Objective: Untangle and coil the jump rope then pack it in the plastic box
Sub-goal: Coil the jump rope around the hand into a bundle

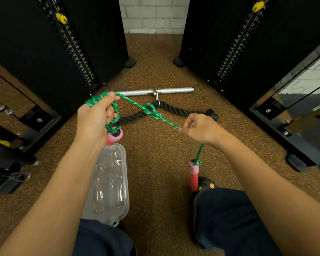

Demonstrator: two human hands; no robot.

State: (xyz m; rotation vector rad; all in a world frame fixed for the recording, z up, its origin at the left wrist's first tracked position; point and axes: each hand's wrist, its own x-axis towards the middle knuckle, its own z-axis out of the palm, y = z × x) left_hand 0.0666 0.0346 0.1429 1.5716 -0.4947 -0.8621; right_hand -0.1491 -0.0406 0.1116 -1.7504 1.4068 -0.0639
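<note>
A green braided jump rope (137,106) stretches taut between my hands, with a loose knot (154,114) near its middle. My left hand (94,119) grips a bunch of rope loops, and one pink and red handle (114,136) pokes out below its palm. My right hand (199,129) pinches the rope between thumb and fingers. From it the rope drops to the other pink and red handle (194,174), which hangs above my knee. A clear plastic box (109,183) lies on the floor under my left forearm.
Black weight-stack machines (67,48) stand on both sides with a speckled brown floor (155,154) between them. A steel bar attachment (155,91) and a thick black rope (174,109) lie ahead. My dark-trousered knees and a black shoe (205,183) are at the bottom.
</note>
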